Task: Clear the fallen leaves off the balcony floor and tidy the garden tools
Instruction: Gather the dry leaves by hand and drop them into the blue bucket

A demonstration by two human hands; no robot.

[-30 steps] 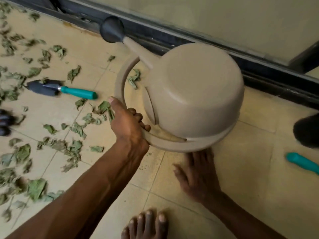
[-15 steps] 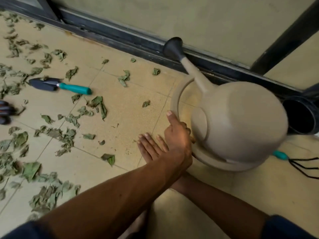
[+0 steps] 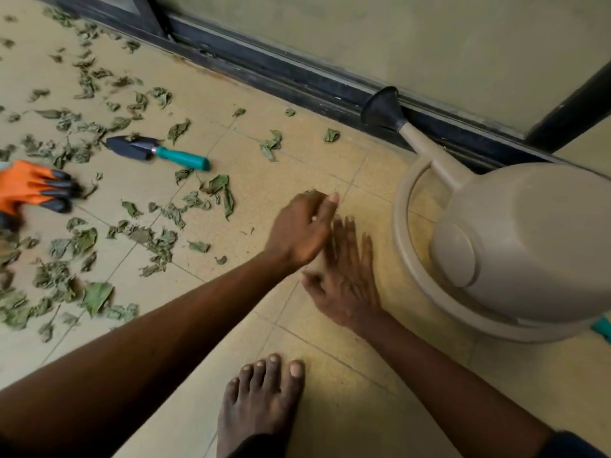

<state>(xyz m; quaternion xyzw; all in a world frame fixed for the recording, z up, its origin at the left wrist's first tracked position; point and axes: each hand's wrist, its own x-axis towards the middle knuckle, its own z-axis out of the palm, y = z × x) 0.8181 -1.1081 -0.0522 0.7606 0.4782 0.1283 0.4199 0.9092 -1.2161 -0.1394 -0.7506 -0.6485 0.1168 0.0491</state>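
Tiled floor (image 3: 297,166): leaves (image 3: 158,236) at 9 o'clock look light, brittle, so scoop w/ flat palms. 10 o'clock trowel (image 3: 155,152) stiff, grab teal handle. R hand (image 3: 347,279) flat, empty; L hand (image 3: 302,229) blurred, can't tell.

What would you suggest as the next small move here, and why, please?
Probably sweep the left hand toward the nearest leaves: neither it nor the right hand touches the watering can, and leaves litter the floor just leftward.

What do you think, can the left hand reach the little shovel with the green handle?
Probably yes. The left hand hovers over bare floor, and only loose leaves lie between it and the little shovel; nothing solid blocks the way.
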